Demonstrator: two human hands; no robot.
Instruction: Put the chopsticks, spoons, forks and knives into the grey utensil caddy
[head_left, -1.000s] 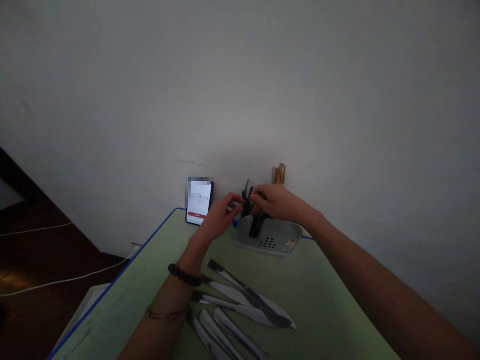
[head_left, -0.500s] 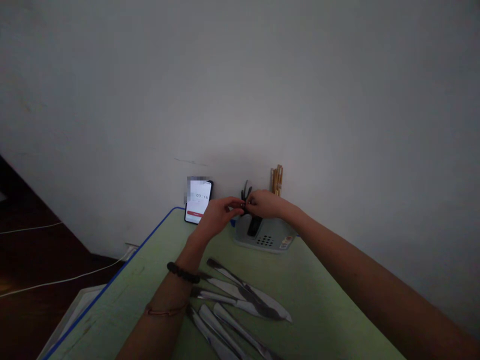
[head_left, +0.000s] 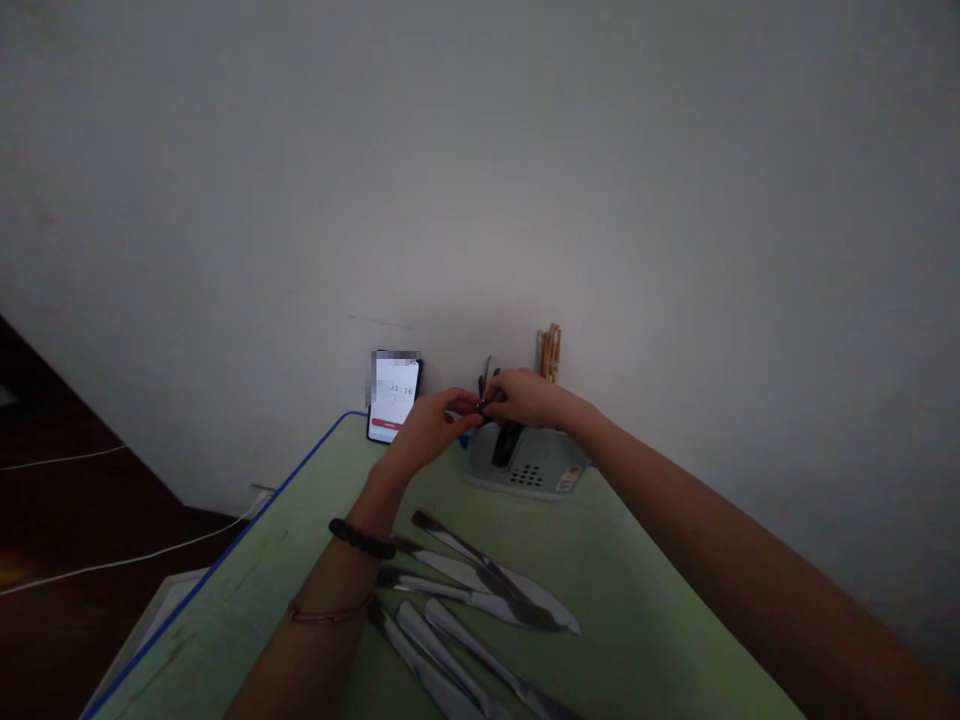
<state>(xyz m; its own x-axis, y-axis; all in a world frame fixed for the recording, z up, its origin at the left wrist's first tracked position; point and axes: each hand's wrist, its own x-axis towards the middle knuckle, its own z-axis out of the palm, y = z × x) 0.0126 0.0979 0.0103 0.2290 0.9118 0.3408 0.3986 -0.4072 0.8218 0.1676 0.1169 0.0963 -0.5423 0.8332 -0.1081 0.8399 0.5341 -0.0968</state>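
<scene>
My left hand (head_left: pixel 435 425) and my right hand (head_left: pixel 529 395) meet above the left end of a grey utensil holder (head_left: pixel 544 467) with a dotted front. Fingertips of both hands are pinched together around a small dark thing too small and dim to name. Dark slender pieces (head_left: pixel 484 378) stick up just behind the fingers; whether these are part of it I cannot tell. A wide black strip (head_left: pixel 507 445) runs down the holder's front, below my right hand. Behind that hand stands a bundle of chopsticks (head_left: pixel 549 345).
A phone (head_left: pixel 388 400) with a lit timer leans on the wall at left. Several metal knives (head_left: pixel 487 590) lie on the green table (head_left: pixel 315 520) in front of the holder, near my left forearm. A white cable (head_left: pixel 150 553) hangs off the left side.
The whole view has shifted slightly, with everything a little further left and up. Both hands stay together at the same spot over the holder, fingers moved only slightly.
</scene>
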